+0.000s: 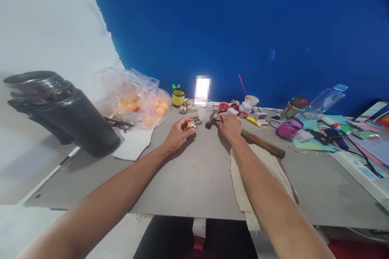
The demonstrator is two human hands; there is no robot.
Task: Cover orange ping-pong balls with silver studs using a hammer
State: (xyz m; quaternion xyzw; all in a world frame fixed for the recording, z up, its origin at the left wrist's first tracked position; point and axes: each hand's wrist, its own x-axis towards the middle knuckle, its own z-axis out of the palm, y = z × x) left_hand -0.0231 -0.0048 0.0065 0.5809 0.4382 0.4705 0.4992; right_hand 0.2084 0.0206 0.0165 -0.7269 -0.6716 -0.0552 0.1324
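Note:
Near the middle of the table, my left hand (pixel 180 133) is closed round a small shiny gold-and-silver ball (pixel 191 125), held between thumb and fingers. A small dark metallic item (pixel 197 120) lies just behind that ball. To the right, my right hand (pixel 230 126) is closed on a hammer near its head (pixel 214 117). The hammer's wooden handle (pixel 264 143) lies on the table and points right, past my wrist. More shiny balls (pixel 183 109) sit at the back beside a yellow cup-like holder (pixel 178 97).
A large black flask (pixel 69 113), glasses (pixel 121 123), paper (pixel 133 145) and a bag of orange fruit (pixel 136 101) occupy the left of the table (pixel 185 186). A cloth (pixel 243 178) lies under my right forearm. A power strip (pixel 361 174) and clutter fill the right.

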